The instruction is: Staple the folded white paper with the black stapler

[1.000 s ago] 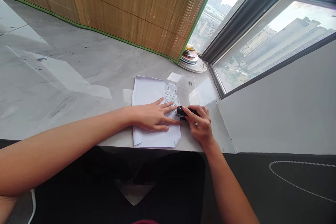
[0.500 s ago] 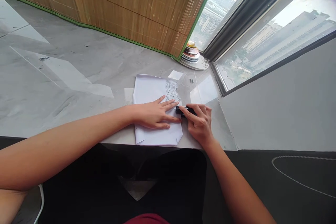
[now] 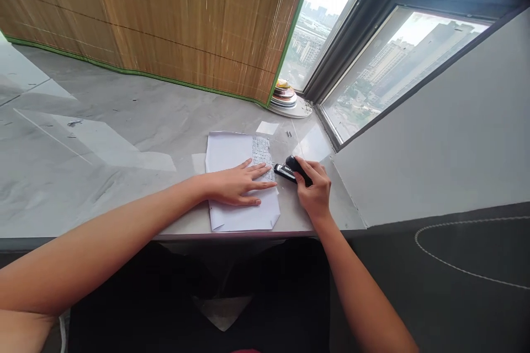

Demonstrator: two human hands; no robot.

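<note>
Front edge of desk (image 3: 296,215): left hand (image 3: 232,186) flat on paper (image 3: 227,153), fingers (image 3: 264,185) spread, unclenched; right hand (image 3: 317,190) grasps stapler (image 3: 285,172). Left fingertips (image 3: 273,184), near its nose, could get stapled if it slips.

Count: left hand (image 3: 234,186), 1; right hand (image 3: 317,185), 1; black stapler (image 3: 285,172), 1; white paper stack (image 3: 227,151), 1, sheets not countable; slatted blind (image 3: 165,22), 1; disc pile (image 3: 285,100), 1, number within unclear.

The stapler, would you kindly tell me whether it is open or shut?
Open: the stapler in the right hand shows its black top raised off the base at the front.
</note>
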